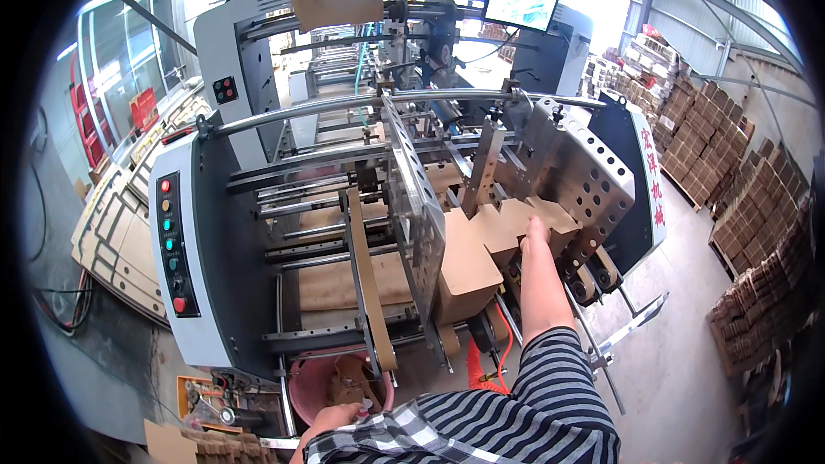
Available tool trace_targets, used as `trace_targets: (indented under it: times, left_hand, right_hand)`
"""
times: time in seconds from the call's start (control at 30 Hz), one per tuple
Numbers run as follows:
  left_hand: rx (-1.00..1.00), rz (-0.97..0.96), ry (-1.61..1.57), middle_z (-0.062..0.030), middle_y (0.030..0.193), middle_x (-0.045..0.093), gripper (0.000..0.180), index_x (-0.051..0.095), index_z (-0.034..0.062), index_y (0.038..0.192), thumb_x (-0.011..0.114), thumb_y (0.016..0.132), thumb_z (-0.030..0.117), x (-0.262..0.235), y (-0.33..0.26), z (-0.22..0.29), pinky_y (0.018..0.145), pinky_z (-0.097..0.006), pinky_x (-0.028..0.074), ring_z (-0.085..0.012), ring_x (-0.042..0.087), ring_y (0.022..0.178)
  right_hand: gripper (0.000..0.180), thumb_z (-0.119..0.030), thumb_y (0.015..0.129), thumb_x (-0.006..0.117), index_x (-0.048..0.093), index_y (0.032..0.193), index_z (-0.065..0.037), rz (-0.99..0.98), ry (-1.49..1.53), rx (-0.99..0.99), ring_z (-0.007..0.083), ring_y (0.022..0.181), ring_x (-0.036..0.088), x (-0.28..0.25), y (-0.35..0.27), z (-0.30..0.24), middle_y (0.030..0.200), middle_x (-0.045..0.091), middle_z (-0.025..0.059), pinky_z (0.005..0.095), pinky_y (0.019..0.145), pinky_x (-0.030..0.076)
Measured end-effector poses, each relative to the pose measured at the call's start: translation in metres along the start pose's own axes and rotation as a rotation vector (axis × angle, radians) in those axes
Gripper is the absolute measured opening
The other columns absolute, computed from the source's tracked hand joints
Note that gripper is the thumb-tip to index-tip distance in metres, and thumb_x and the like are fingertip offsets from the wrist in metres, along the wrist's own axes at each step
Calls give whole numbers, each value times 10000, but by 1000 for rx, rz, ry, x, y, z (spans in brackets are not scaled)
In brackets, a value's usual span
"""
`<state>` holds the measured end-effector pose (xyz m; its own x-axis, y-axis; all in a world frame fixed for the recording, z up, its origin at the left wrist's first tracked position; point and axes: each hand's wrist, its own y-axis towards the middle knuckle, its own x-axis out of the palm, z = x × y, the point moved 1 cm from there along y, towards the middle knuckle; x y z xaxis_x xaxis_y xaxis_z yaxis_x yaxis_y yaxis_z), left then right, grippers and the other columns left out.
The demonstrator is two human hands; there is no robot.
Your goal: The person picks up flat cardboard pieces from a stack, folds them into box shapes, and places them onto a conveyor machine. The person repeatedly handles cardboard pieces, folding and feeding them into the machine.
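grip of left hand (336, 417) unclear, right hand (536, 232) partly indistinct, cardboard stack (232, 447) cut off below

The cardboard stack (471, 262) is plain brown, its flat sheets piled with their edges together. Its top is smooth and slopes down toward the near side, with a rounded near corner on the left and angular notches cut into the outline farther right. It sits between a shiny upright plate (417, 206) and a plate with round holes (593, 172).

Downward fisheye view, head height
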<state>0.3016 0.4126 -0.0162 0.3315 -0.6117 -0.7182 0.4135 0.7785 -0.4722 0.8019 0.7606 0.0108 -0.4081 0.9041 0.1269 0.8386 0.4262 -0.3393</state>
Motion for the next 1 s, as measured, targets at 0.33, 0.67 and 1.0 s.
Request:
trace_targets:
  times: [0.33, 0.67, 1.0]
  left_hand:
    - [-55, -97, -30, -167, 1068, 610, 382, 537, 113, 1135, 488, 815, 316, -1, 10, 4, 812, -407, 461, -328, 574, 1018]
    - [-77, -86, -15, -185, 1079, 605, 418, 521, 121, 1197, 479, 820, 295, -2, 7, 6, 826, -411, 458, -330, 569, 1029]
    - [10, -84, 19, -179, 1072, 612, 412, 526, 126, 1179, 473, 822, 325, -5, 19, 9, 819, -413, 467, -330, 581, 1016]
  right_hand:
    - [450, -175, 732, 643, 553, 1102, 64, -179, 88, 119, 236, 948, 563, 7, 46, 7, 1134, 549, 152, 353, 760, 469]
    - [473, -140, 726, 642, 527, 1134, 72, -99, 42, 86, 253, 1039, 540, 10, 22, 1, 1168, 546, 156, 373, 868, 434]
    - [547, -228, 735, 628, 465, 1215, -21, -302, 124, 229, 313, 1195, 410, -15, 147, 21, 1324, 419, 173, 523, 944, 307]
